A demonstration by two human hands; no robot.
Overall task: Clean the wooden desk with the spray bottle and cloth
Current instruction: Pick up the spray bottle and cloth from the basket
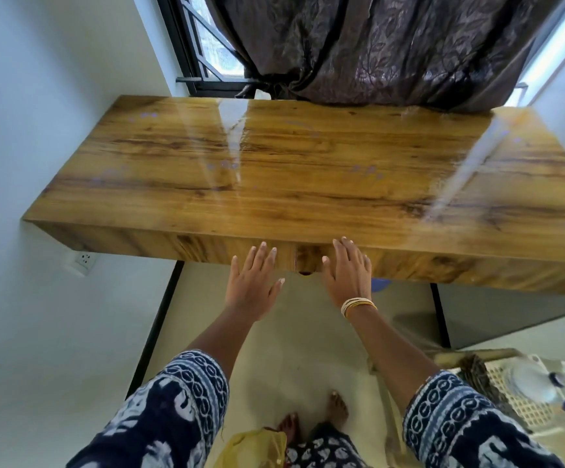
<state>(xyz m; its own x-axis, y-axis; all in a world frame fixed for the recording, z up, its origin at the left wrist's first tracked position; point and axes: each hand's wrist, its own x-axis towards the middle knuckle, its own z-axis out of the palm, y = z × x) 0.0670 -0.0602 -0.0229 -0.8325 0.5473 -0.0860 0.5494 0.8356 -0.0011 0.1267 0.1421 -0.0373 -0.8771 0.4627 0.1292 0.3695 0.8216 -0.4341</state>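
I see the wooden desk (308,170) filling the middle of the view, its glossy top lying below a dark curtain (375,45) and window, with the spray bottle (541,383) lying in a white basket (510,400) on the floor at lower right. My left hand (252,287) and right hand (348,275) are held out flat side by side before the desk's front edge, fingers straight, slightly spread, holding nothing. Bangles (357,305) circle the right wrist.

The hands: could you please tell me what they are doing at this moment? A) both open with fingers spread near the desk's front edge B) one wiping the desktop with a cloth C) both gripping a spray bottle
A: the left hand and the right hand are both empty, fingers straight, at the front edge of the wooden desk.
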